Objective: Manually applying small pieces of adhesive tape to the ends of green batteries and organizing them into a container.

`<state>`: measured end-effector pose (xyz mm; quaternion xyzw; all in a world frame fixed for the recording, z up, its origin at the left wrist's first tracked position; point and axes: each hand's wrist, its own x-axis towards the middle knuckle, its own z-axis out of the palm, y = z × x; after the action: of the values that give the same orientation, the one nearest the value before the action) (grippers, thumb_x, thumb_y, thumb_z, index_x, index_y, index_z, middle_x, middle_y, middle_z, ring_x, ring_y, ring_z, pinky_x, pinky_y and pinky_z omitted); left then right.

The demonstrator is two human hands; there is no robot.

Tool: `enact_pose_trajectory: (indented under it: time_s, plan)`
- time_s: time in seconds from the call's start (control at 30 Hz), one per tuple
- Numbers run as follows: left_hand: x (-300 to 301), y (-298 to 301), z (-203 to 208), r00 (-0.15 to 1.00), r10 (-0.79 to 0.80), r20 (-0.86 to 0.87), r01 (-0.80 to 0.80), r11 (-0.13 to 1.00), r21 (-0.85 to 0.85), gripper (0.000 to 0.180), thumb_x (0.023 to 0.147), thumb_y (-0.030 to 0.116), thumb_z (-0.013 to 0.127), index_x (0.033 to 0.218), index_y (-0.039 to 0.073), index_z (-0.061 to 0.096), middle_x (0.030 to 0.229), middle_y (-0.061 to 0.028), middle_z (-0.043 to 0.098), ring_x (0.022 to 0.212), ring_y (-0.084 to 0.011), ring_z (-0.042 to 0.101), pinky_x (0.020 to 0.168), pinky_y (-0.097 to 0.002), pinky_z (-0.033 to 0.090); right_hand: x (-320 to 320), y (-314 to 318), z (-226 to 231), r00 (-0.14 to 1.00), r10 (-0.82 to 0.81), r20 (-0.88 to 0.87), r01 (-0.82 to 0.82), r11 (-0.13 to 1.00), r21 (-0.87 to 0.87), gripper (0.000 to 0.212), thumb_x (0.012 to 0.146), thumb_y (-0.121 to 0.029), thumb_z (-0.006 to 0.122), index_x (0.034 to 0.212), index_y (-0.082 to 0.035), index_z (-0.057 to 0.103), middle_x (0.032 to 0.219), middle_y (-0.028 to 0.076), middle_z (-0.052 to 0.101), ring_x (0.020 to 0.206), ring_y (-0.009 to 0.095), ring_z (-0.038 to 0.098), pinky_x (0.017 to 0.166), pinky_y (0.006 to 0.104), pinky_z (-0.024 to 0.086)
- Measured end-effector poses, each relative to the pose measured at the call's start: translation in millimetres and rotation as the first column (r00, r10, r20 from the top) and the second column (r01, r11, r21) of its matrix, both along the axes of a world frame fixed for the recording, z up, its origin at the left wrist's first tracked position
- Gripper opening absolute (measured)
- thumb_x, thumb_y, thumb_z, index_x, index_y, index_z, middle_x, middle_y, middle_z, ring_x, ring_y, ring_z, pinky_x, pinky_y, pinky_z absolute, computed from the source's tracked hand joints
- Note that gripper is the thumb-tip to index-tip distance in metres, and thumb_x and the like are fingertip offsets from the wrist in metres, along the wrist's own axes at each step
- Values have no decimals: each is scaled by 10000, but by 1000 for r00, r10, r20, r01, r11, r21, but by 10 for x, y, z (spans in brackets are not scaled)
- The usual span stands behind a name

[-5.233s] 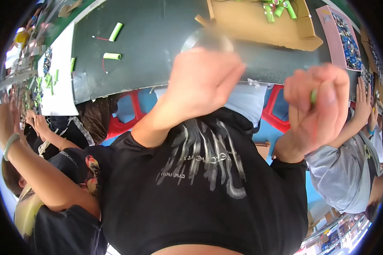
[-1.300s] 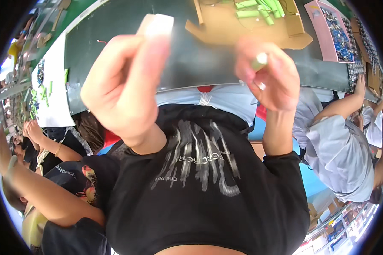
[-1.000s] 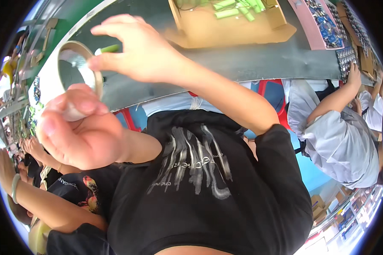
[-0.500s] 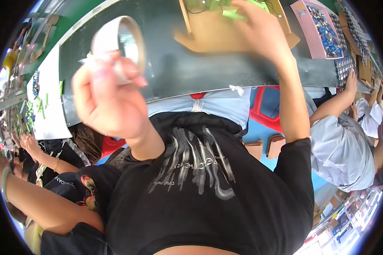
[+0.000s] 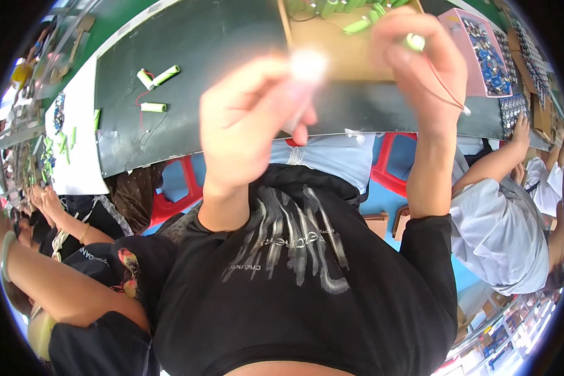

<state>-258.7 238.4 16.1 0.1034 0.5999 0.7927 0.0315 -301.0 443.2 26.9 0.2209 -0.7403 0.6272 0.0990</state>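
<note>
My left hand (image 5: pixel 238 125) is raised over the front edge of the dark bench, fingers closed around a roll of white tape (image 5: pixel 296 103), now turned nearly edge-on and washed out by glare. Just to its right, my right hand (image 5: pixel 429 69) pinches a green battery cell (image 5: pixel 414 42) whose end faces me. A red wire (image 5: pixel 443 86) trails from the cell across my wrist to a small white plug (image 5: pixel 465 110). Behind both hands is an open cardboard box (image 5: pixel 341 59) with several green cells (image 5: pixel 357 25) in it.
Loose green wired cells (image 5: pixel 153 107) lie on the bench (image 5: pixel 200 69) at left. A pink box (image 5: pixel 460 56) of blue parts stands at right, beside a circuit-board panel (image 5: pixel 512 109). Co-workers sit on both sides. Red stools (image 5: pixel 388 166) are under the bench edge.
My right hand has come back out of the cardboard box with a green cell. My left hand has moved right with the tape roll, uncovering the cells on the left of the bench.
</note>
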Motion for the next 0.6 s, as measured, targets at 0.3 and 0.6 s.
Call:
enact_pose_trajectory:
  time_s: [0.3, 0.6]
  plan:
    - [41, 115, -54, 987, -83, 140, 97, 990, -98, 155, 883, 97, 588, 987, 3, 652, 666, -33, 595, 506, -68, 519, 452, -196, 401, 142, -86, -92, 950, 155, -272, -106, 976, 189, 325, 731, -129, 738, 1028, -54, 631, 683, 19, 512, 619, 135, 506, 585, 253, 405]
    - [-19, 42, 64, 924, -183, 336, 255, 950, -182, 138, 865, 168, 623, 830, 41, 664, 558, 22, 534, 417, -24, 426, 391, -180, 305, 254, 16, -41, 938, 342, 53, -326, 826, 460, 614, 697, 57, 540, 1299, 14, 425, 1209, 163, 514, 1115, 303, 497, 954, 363, 371]
